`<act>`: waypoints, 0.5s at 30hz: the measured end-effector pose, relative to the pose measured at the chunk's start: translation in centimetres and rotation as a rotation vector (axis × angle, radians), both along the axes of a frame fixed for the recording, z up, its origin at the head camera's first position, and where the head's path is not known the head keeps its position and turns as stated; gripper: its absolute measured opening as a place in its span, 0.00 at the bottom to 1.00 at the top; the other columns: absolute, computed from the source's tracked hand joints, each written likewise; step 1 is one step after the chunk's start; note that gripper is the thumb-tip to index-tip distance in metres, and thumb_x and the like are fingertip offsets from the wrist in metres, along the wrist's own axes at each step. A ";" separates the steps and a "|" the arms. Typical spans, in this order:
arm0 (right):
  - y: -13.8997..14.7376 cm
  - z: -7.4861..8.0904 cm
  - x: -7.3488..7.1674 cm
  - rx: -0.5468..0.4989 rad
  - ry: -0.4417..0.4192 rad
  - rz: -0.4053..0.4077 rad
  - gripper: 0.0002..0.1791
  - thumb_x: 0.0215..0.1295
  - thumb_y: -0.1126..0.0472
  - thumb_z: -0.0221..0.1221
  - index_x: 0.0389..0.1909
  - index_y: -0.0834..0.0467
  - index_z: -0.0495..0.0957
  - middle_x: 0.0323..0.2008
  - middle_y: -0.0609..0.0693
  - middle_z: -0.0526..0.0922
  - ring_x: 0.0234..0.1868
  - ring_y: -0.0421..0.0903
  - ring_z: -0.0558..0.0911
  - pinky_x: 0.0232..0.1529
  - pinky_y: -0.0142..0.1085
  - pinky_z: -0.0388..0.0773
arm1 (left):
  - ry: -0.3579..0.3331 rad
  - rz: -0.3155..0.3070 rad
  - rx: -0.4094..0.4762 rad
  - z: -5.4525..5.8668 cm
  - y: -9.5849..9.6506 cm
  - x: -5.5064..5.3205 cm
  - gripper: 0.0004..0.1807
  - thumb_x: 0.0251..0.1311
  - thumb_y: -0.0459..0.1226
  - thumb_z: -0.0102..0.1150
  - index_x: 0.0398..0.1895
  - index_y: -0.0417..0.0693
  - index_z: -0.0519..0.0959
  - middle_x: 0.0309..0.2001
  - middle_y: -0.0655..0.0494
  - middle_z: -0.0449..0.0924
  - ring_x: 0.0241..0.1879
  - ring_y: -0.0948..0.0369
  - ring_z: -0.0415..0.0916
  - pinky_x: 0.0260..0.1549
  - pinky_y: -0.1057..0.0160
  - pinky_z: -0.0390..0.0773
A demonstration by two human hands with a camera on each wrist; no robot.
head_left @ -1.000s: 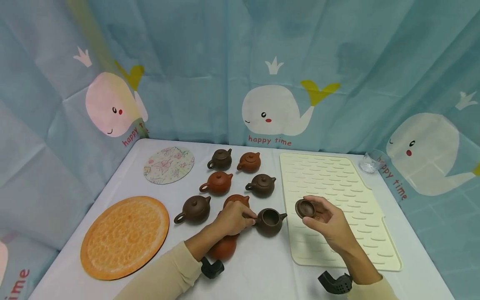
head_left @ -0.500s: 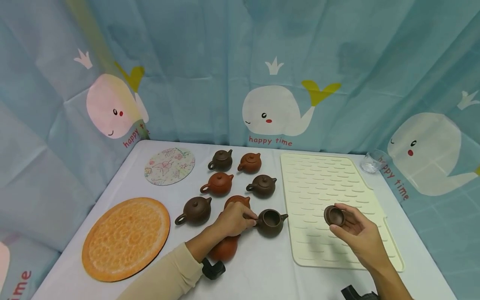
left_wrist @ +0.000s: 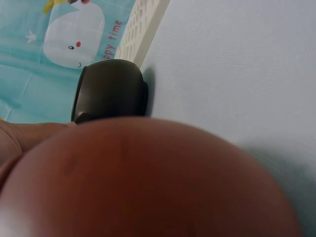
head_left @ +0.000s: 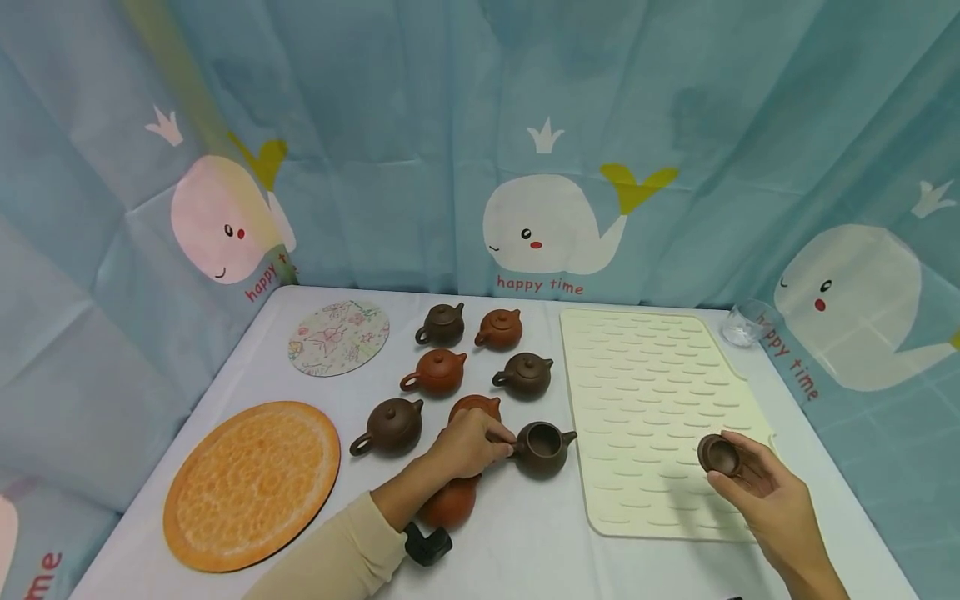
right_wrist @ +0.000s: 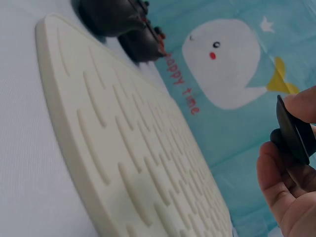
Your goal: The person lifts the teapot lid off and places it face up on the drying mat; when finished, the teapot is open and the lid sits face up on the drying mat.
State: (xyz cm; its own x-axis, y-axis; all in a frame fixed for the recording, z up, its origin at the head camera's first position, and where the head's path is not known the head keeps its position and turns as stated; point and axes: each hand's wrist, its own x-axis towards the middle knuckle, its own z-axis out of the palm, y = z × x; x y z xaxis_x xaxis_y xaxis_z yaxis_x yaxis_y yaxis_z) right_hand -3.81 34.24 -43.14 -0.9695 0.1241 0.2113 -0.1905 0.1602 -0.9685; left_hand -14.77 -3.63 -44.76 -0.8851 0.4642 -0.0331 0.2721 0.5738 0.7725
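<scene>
**Left hand (head_left: 471, 442) on the handle of the lidless teapot (head_left: 542, 454), right hand (head_left: 778, 500) holding the dark lid (head_left: 718, 456) up**

Head: lidless teapot is dark brown, upright on the white tablecloth (head_left: 525, 533), mouth up, spout pointing right, just beside the left edge of the cream ridged mat (head_left: 637, 433). Left hand grasping: thumb and fingers pinch the handle. Right hand grasping: lid pinched by its rim, hollow side to camera, seen against the mat's right part. Left forearm crosses over a red teapot (head_left: 452, 507); an orange teapot (head_left: 478, 406) is partly hidden behind the left hand. Five more pots, all lidded, stand left of and behind the lidless one, mixed dark and reddish. Further left: pizza-print round mat (head_left: 251, 487) near, floral round mat (head_left: 339, 337) further back. Clear cup (head_left: 742, 327) by the mat's far right corner. Blue whale-print curtain (head_left: 375, 208) behind.

Left wrist: red teapot fills the foreground, blurred. Dark pot body beyond it, part of the hand at left edge. Grip itself hidden here.

Right wrist: lid clear of the mat, tilted, knob toward the fingers, thumb on the rim. Mat runs diagonally; dark pots past its edge, upper left.
</scene>
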 end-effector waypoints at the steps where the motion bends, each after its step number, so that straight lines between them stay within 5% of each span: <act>1: 0.2 -0.2 0.1 0.004 -0.002 -0.014 0.32 0.58 0.80 0.61 0.64 0.67 0.66 0.54 0.47 0.76 0.52 0.38 0.78 0.48 0.26 0.72 | 0.001 0.000 -0.001 0.0 0.0 0.0 0.06 0.55 0.34 0.68 0.36 0.52 0.89 0.35 0.65 0.83 0.44 0.61 0.74 0.38 0.58 0.75; 10: 2.0 -2.0 1.0 0.025 -0.024 -0.078 0.33 0.57 0.80 0.61 0.65 0.66 0.66 0.53 0.43 0.76 0.51 0.34 0.77 0.46 0.23 0.73 | -0.015 0.004 0.000 0.0 0.0 0.0 0.06 0.56 0.35 0.68 0.36 0.53 0.89 0.35 0.65 0.82 0.45 0.60 0.74 0.39 0.56 0.75; 15: 2.8 -2.8 1.1 0.212 -0.058 -0.150 0.33 0.58 0.76 0.64 0.65 0.63 0.67 0.52 0.36 0.74 0.49 0.28 0.76 0.42 0.21 0.73 | -0.019 0.008 0.005 -0.1 0.0 0.0 0.06 0.56 0.35 0.68 0.36 0.52 0.89 0.35 0.65 0.82 0.45 0.61 0.74 0.39 0.57 0.75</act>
